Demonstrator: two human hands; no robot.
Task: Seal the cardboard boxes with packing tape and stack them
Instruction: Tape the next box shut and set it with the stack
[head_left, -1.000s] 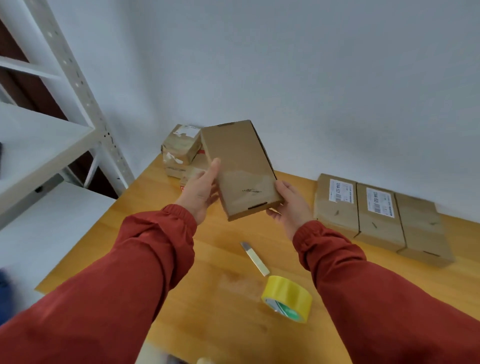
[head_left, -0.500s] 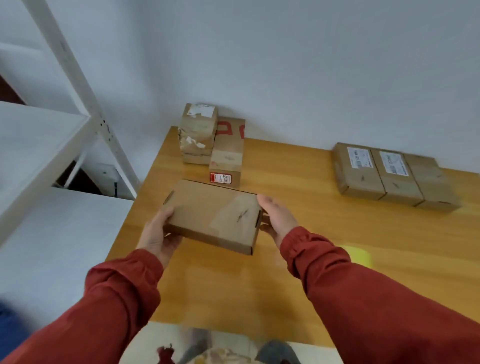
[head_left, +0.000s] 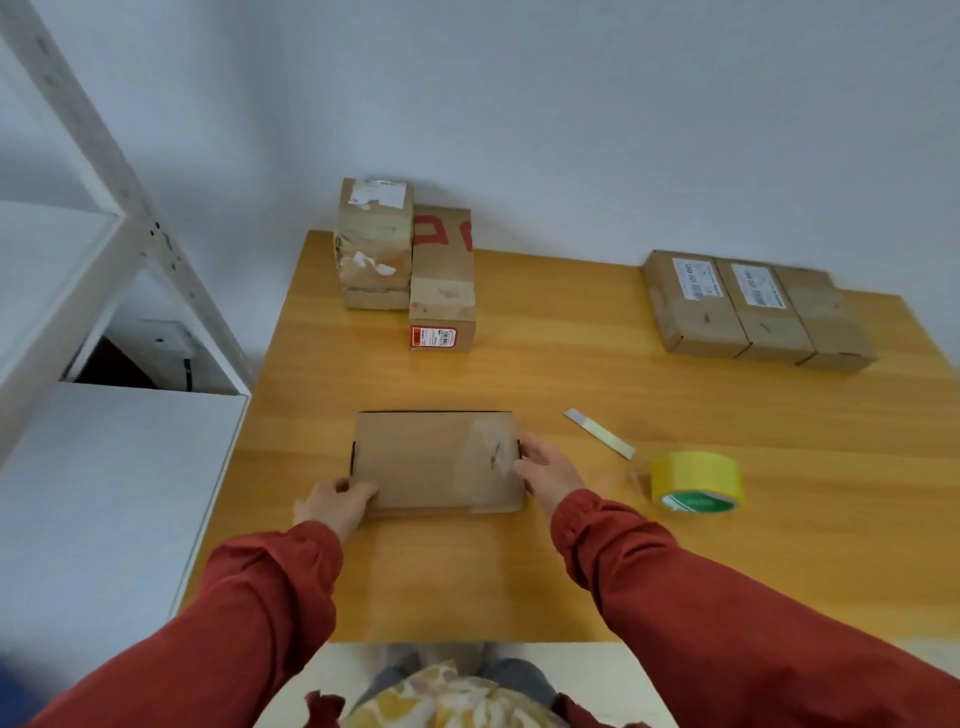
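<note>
Box in hand: I have a flat cardboard box lying on the desk, near the front edge and squarely in front of me.
Left hand: curled around the box's near-left corner, fingers on the top face, gripping it.
Right hand: pressed on the box's right end, thumb on top, holding that end.
Tape: the yellow packing tape roll stands on edge to my right, well apart from the box; a small cutter lies between them.
Other boxes: three labelled boxes sit side by side at the far right; a taller stack and a red-marked box stand at the far left, touching each other.
Seal state: a glossy patch on the box's right half might be tape, but blur keeps me from saying so.
Risk: when I free my right hand for the roll, the light box could skid under one-handed pressure, so the tape would land crooked or wrinkle.
Risk: reaching across could knock the cutter, or set the roll rolling off the desk.
</note>
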